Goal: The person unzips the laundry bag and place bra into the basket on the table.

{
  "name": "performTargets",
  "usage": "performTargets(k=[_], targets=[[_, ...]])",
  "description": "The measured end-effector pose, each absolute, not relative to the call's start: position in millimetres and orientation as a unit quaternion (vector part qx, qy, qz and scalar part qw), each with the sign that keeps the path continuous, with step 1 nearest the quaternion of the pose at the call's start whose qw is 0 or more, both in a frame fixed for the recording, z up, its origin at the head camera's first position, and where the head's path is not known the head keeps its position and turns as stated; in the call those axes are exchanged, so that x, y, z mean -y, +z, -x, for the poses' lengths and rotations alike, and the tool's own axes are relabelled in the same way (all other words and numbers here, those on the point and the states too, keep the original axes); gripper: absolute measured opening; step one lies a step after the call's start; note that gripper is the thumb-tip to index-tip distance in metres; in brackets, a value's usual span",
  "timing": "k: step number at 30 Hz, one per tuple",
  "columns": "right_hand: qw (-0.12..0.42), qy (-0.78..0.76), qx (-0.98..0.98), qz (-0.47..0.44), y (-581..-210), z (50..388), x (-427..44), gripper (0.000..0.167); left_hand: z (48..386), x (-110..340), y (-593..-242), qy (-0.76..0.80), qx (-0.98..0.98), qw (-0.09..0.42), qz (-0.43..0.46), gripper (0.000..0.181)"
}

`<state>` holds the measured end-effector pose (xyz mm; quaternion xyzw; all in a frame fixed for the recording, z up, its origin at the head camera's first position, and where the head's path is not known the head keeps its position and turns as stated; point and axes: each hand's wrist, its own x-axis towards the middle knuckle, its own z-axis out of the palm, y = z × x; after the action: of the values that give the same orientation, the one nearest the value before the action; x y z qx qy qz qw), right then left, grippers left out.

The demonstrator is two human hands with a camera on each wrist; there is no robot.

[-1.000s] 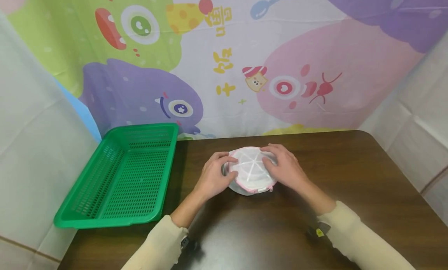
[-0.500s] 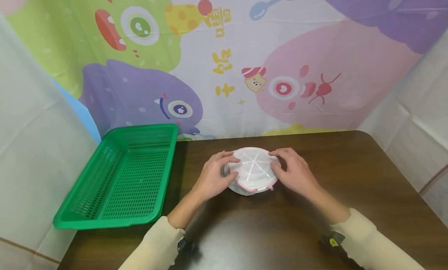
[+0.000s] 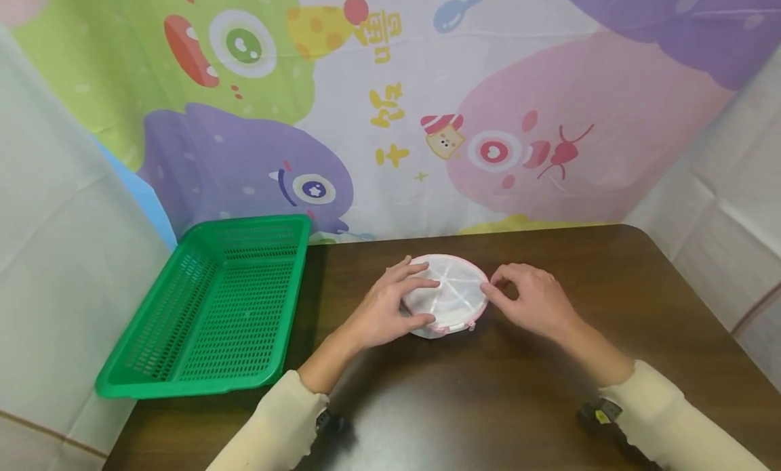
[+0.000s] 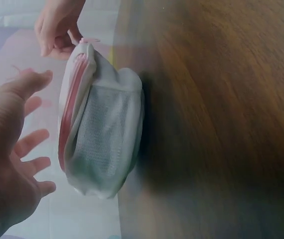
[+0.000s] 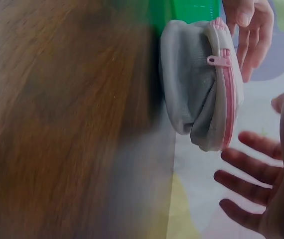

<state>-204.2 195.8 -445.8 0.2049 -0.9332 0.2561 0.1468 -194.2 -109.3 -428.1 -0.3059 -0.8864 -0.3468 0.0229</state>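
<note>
A round white mesh laundry bag (image 3: 448,291) with pink zipper trim sits on the brown table. In the left wrist view the bag's (image 4: 104,132) mesh side bulges below the zipper. My left hand (image 3: 387,305) is over its left side, fingers spread. The left wrist view shows that hand's (image 4: 12,149) thumb and fingers apart, gripping nothing. At the bag's right rim is my right hand (image 3: 533,301), thumb and forefinger close to the edge. In the right wrist view this hand's (image 5: 261,174) fingers are spread beside the bag (image 5: 199,84), whose pink zipper pull hangs out.
A green perforated plastic basket (image 3: 287,308) stands on the table at the left. Behind the table (image 3: 464,403) hangs a cloth (image 3: 403,207) printed with cartoon monsters. Pale sheets (image 3: 55,254) flank both sides.
My right hand has moved right, from over the bag's top to its right rim. My left hand has shifted right, farther over the bag. The bag has turned or shifted slightly right.
</note>
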Motion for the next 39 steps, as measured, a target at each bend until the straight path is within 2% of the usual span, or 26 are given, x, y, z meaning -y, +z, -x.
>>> performTargets(k=[5,10,14,22,30,39], targets=[[0.15,0.214,0.932,-0.253,-441,202,-199,0.018,197,104,-429,-0.33,0.891,0.017,0.31,0.056],[0.167,0.202,0.928,-0.264,-441,195,-199,0.021,197,98,-429,-0.311,0.901,0.009,0.303,0.058],[0.161,0.198,0.928,-0.271,-443,192,-198,0.023,196,97,-427,-0.302,0.905,-0.001,0.299,0.061],[0.158,0.201,0.92,-0.298,-448,191,-190,0.017,196,96,-429,-0.275,0.917,-0.013,0.288,0.063],[0.166,0.198,0.918,-0.3,-449,191,-183,0.015,195,98,-432,-0.278,0.929,0.005,0.245,0.06],[0.163,0.194,0.913,-0.319,-457,190,-176,0.016,195,99,-436,-0.289,0.926,0.013,0.241,0.059]])
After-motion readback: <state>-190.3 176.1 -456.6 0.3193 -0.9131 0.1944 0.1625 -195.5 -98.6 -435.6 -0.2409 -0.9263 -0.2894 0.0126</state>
